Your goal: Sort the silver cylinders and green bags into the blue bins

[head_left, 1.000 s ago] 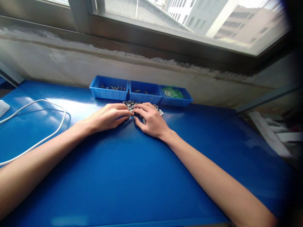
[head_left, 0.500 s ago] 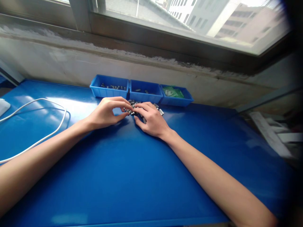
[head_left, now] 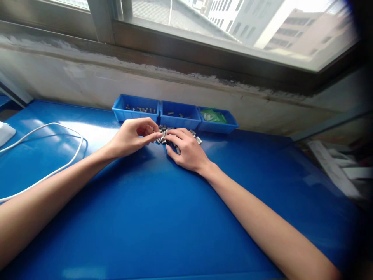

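A pile of small metal parts (head_left: 163,140) lies on the blue table in front of three blue bins. My left hand (head_left: 132,136) is at the pile's left side, thumb and fingertips drawn together on something I cannot make out. Over the right part of the pile rests my right hand (head_left: 188,149), its fingers spread and bent, with the fingertips touching the parts. A few silvery pieces (head_left: 198,140) show beyond its knuckles.
The left bin (head_left: 124,114) and middle bin (head_left: 180,120) hold small metal parts; the right bin (head_left: 218,127) holds a green bag (head_left: 214,116). A white cable (head_left: 55,170) curves across the table's left side, near a white object (head_left: 6,133). Behind stands a wall with a window.
My left thumb and fingers have drawn closer together, and that hand has shifted slightly away from the pile. My right hand stays nearly in place. The view has shifted slightly.
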Demonstrator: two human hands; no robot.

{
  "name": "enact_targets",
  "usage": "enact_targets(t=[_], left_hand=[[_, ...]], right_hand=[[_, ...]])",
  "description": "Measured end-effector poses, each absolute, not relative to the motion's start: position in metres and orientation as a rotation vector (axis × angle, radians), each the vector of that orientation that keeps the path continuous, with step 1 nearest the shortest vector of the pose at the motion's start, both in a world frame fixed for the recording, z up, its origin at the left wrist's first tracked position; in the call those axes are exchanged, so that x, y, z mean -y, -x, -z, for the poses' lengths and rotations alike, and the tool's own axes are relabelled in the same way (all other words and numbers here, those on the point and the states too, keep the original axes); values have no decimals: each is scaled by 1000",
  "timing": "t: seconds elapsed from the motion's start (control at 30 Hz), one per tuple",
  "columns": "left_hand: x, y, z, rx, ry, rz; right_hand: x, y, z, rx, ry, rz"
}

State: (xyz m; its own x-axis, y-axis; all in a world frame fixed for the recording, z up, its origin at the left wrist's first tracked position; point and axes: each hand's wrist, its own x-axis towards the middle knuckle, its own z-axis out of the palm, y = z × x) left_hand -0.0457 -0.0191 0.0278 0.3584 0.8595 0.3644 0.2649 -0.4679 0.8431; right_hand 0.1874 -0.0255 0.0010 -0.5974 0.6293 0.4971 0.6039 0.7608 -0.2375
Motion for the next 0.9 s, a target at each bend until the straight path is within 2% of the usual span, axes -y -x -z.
enact_targets(t=[0.17, 0.43, 0.7, 0.9], left_hand=[[17, 47, -32, -967, -1739, -1129], [21, 46, -36, -911, -1632, -994], [-1, 59, -29, -928, -1332, -1444], [-9, 68, -26, -984, -1300, -1435]], right_hand=[[25, -188, -1, 2383, 924, -62], [24, -187, -2, 2389, 912, -59], [25, -187, -2, 2377, 924, -42], [25, -188, -1, 2379, 925, -43]])
